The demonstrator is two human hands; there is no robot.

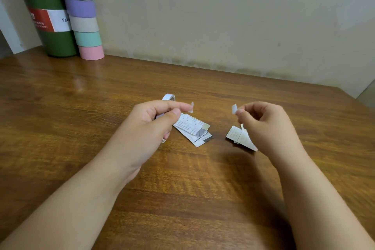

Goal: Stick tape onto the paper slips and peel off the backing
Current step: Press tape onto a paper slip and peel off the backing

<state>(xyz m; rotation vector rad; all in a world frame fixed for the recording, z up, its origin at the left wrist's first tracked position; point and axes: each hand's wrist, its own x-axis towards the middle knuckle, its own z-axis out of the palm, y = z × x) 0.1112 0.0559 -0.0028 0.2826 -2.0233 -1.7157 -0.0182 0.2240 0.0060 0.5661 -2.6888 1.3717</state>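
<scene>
While left hand (pixel 154 119) grips tape roll (pixel 168 97) and right hand (pixel 261 119) pinches a torn tape piece (pixel 234 109), centre-frame paper slips (pixel 191 128) look untaped; sticking and peeling remain

- Left hand (pixel 151 122) grips a white tape roll (pixel 168 97), whose loose tape end (pixel 191 107) sticks up past the fingertip.
- Right hand (pixel 263 122) pinches a small cut tape piece (pixel 234 109), at 3 o'clock from that end and apart from it.
- Printed paper slips (pixel 192 128) lie stacked on the wooden table (pixel 182 189) between the hands.
- More slips (pixel 237 135) lie under the right hand.
- At 10 o'clock stand a green bottle (pixel 46 6) and a stack of pastel rolls (pixel 83 16).
</scene>
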